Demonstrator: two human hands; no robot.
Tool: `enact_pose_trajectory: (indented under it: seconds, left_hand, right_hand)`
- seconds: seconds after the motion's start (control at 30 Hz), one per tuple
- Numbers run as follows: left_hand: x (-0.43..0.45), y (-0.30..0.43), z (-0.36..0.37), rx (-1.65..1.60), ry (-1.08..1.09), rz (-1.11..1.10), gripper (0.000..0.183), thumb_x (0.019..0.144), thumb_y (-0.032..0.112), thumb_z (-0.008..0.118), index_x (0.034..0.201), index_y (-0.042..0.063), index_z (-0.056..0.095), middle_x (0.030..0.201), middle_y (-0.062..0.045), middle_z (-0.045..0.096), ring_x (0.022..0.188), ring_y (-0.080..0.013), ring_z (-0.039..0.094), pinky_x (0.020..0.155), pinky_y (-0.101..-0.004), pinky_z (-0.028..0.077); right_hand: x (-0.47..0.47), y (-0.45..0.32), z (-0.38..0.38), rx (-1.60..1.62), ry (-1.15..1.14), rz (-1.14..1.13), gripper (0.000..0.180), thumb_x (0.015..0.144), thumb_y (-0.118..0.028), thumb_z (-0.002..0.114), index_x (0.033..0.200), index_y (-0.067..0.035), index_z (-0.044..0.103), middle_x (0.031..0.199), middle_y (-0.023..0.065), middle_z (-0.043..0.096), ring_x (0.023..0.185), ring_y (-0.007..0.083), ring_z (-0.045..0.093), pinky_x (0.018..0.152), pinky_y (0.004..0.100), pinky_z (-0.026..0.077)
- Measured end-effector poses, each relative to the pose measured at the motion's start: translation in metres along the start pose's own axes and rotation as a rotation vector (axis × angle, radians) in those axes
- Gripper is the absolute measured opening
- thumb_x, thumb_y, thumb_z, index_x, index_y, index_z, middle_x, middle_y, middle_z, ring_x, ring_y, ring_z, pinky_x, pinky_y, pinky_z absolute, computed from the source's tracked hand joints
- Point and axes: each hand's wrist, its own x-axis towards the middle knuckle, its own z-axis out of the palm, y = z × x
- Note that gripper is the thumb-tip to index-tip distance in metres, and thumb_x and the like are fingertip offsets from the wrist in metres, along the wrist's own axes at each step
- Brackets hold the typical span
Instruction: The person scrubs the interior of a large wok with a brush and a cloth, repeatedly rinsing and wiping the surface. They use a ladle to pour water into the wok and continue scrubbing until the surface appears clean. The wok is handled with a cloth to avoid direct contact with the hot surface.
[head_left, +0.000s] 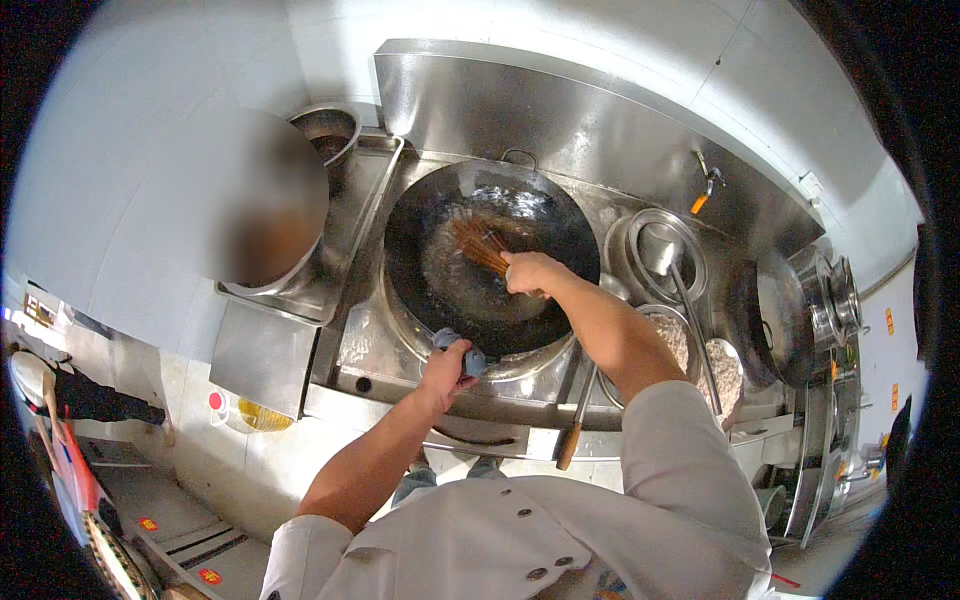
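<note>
A large black wok (420, 247) sits on the steel range in front of me, with water pooled in it. My right hand (531, 274) grips a bamboo wok brush (480, 244), its bristles spread against the inside of the wok. At the near rim, my left hand (448, 369) is closed around a bunched grey-blue cloth (469, 358). That cloth covers the part of the rim I hold, so any handle under it is hidden. On the far rim a metal loop handle (520, 157) stands free.
To the right, a ladle (679, 289) rests in a steel pot (667, 225). Nearby are bowls of pale minced food (724, 367), a wooden-handled utensil (574, 435) and a second wok (784, 315). A faucet (709, 184) juts from the backsplash. Left stands a steel tray (367, 195); a person (82, 390) is farther off.
</note>
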Motion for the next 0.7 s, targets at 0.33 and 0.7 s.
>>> enact_pose_trajectory:
  seconds: [0.33, 0.7]
  left_hand:
    - [-0.007, 0.009, 0.002, 0.036, -0.131, -0.006, 0.034, 0.086, 0.038, 0.054, 0.104, 0.008, 0.051, 0.090, -0.008, 0.064, 0.077, -0.0214, 0.064, 0.061, -0.0325, 0.050]
    - [-0.019, 0.009, 0.003, 0.037, -0.078, 0.006, 0.047, 0.082, 0.039, 0.060, 0.109, 0.003, 0.048, 0.090, -0.009, 0.062, 0.075, -0.0203, 0.064, 0.061, -0.0327, 0.052]
  right_hand:
    - [-0.068, 0.070, -0.053, -0.054, -0.556, 0.072, 0.084, 0.070, -0.025, 0.072, 0.142, -0.028, 0.029, 0.118, 0.0115, 0.053, 0.084, 0.0214, 0.056, 0.065, 0.0376, 0.051]
    - [0.092, -0.006, 0.058, 1.312, 0.055, -0.227, 0.085, 0.083, -0.021, 0.064, 0.146, -0.029, 0.008, 0.090, 0.0065, 0.055, 0.058, 0.0181, 0.052, 0.044, 0.0315, 0.045]
